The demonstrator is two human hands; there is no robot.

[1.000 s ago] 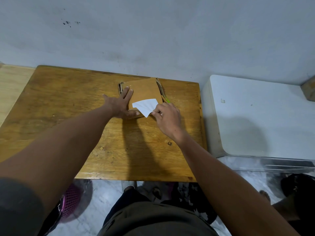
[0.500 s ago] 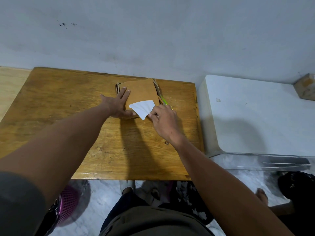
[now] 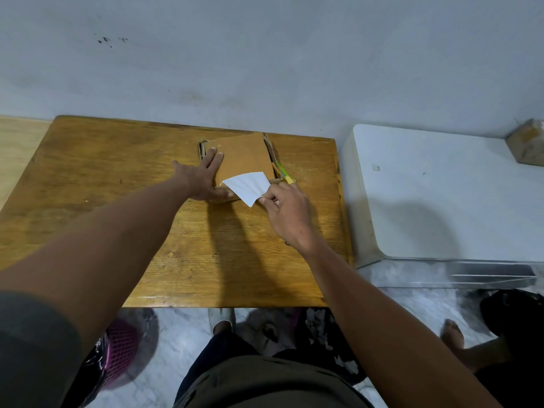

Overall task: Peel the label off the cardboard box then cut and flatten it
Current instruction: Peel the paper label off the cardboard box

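A flat brown cardboard box (image 3: 245, 156) lies at the far side of the wooden table (image 3: 117, 184). My left hand (image 3: 203, 176) presses flat on the box's left part, fingers spread. A white label (image 3: 245, 187) sticks up from the box's near right corner, partly lifted. My right hand (image 3: 287, 212) pinches the label's near right edge between thumb and fingers. A green and yellow tool (image 3: 285, 173), possibly a cutter, lies against the box's right side, partly hidden by my right hand.
A white cabinet or appliance top (image 3: 441, 195) stands right of the table. A small block (image 3: 527, 142) rests on its far right corner. A purple mesh basket (image 3: 120, 353) and scraps lie on the marble floor below. The wall runs close behind the table.
My right hand has pulled the label a little further off the box, toward the near right. My left hand has stayed pressed on the box.
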